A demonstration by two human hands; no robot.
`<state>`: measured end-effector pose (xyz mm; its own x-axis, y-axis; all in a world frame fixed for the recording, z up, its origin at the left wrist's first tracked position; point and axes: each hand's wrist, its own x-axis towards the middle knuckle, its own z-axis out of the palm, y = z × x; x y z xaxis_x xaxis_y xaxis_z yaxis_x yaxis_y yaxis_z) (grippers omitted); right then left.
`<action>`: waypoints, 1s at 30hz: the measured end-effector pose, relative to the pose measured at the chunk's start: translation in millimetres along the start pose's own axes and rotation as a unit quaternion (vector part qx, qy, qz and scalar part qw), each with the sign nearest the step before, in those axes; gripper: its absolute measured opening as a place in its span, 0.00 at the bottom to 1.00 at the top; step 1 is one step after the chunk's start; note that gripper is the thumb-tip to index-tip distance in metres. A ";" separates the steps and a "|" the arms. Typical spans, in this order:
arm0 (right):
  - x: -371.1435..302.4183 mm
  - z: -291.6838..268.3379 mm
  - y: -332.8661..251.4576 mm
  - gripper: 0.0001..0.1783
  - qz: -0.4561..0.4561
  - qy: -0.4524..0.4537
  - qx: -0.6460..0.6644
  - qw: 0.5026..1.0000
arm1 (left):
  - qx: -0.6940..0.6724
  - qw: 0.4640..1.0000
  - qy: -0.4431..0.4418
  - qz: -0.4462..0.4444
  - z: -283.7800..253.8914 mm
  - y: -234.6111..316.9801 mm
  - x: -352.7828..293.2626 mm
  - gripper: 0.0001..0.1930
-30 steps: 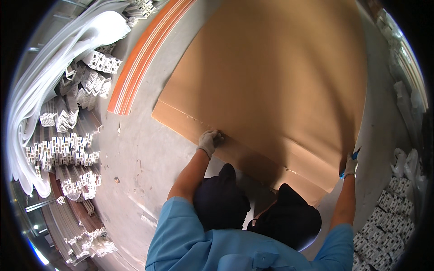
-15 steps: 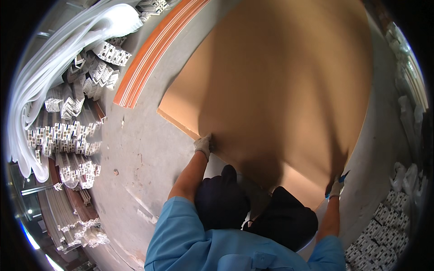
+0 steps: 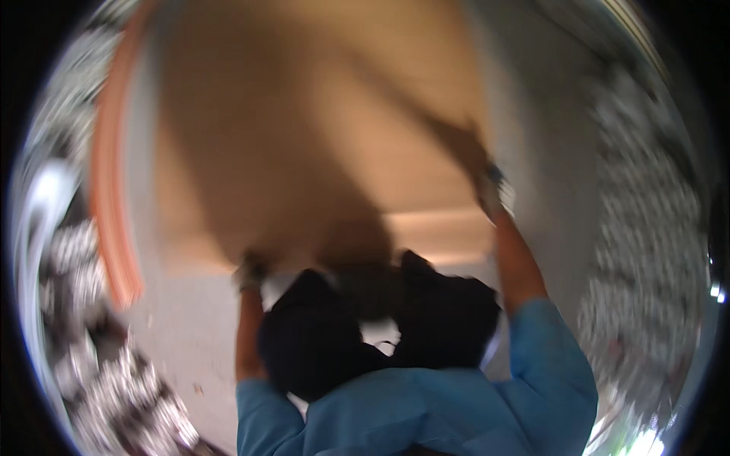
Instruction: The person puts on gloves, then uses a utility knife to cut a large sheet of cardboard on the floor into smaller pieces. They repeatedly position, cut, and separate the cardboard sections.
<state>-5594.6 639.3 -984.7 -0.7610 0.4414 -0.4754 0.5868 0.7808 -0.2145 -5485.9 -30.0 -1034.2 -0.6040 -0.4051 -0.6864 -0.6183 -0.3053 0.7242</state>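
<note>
Both gloved hands gripped the large cardboard sheet (image 3: 304, 144) on the grey floor (image 3: 532, 99): left hand (image 3: 251, 270) at its near edge, right hand (image 3: 493, 190) at its right edge. Finger closure was blurred, undeterminable. An orange strip bundle (image 3: 106, 190) flanked the sheet's left; white profile stacks (image 3: 646, 228) stood right.

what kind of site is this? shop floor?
Likely a workshop or factory floor, though the frame is blurred: bare grey concrete floor, heaps of white profile offcuts, orange strips, and a big cardboard sheet gripped by the gloved left hand and right hand.
</note>
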 end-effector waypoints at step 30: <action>3.2 -35.2 -7.6 0.22 0.035 0.096 0.088 0.991 | 0.169 0.964 0.098 -0.179 29.7 47.2 -45.1 0.20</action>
<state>-5611.2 650.4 -954.6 -0.7453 0.5813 -0.3266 0.6665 0.6636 -0.3398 -5502.8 -0.5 -971.0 -0.2342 -0.4915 -0.8388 -0.9184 -0.1710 0.3567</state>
